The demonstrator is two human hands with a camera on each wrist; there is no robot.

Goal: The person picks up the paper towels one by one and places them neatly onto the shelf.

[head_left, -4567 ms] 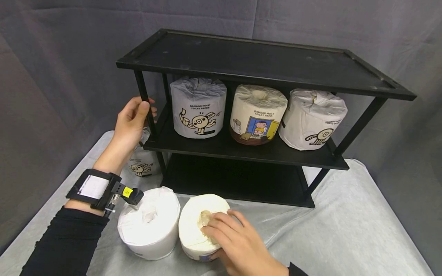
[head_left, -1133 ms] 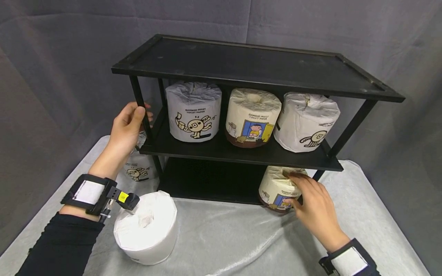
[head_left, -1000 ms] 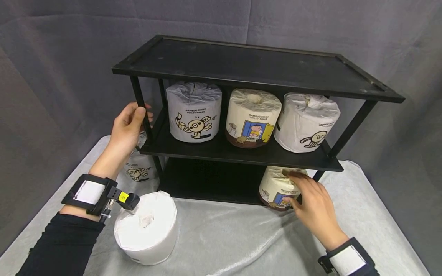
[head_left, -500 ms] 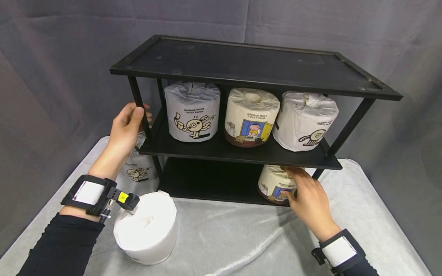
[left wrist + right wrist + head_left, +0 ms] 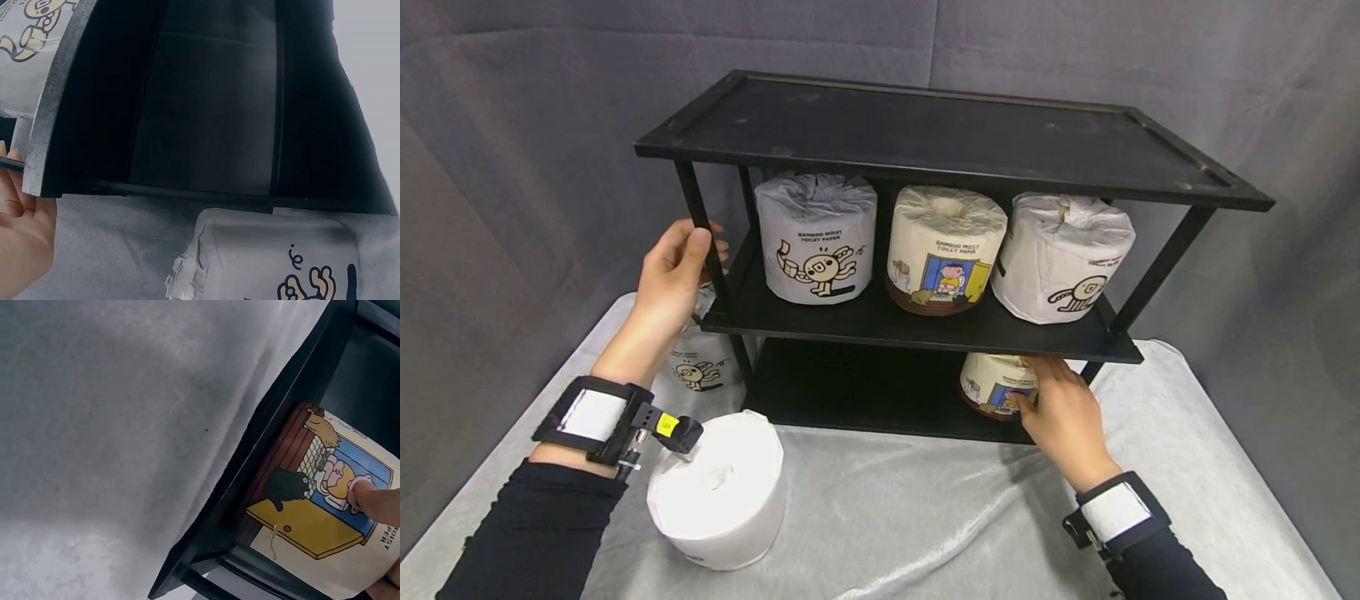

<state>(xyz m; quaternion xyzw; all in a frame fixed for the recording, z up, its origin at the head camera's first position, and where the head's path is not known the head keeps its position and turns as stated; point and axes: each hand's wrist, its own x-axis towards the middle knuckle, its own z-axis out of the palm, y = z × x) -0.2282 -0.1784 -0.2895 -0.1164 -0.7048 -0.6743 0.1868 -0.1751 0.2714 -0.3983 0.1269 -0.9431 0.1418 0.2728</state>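
My left hand (image 5: 672, 271) grips the front left post (image 5: 691, 193) of a black two-tier rack (image 5: 940, 129). With thumb and fingers my right hand (image 5: 1063, 417) holds a cream toilet roll (image 5: 979, 385) upright at the right end of the lower shelf. The middle shelf edge hides part of its top. In the right wrist view, the thumb (image 5: 378, 503) presses on the cartoon wrapper near the shelf's front edge. On the shelf above stand a white roll (image 5: 816, 242), another cream roll (image 5: 946, 250) and a second white roll (image 5: 1060, 258).
A white toilet roll (image 5: 722, 492) stands on the grey cloth (image 5: 895, 508) before the rack, below my left wrist. Another wrapped roll (image 5: 700, 362) stands behind the left post. Grey fabric (image 5: 550, 125) hangs at the back and sides.
My right hand has taken the cream roll from the cloth beside the white roll to the lower shelf's right end, then moved it further back. My left hand stays on the post.
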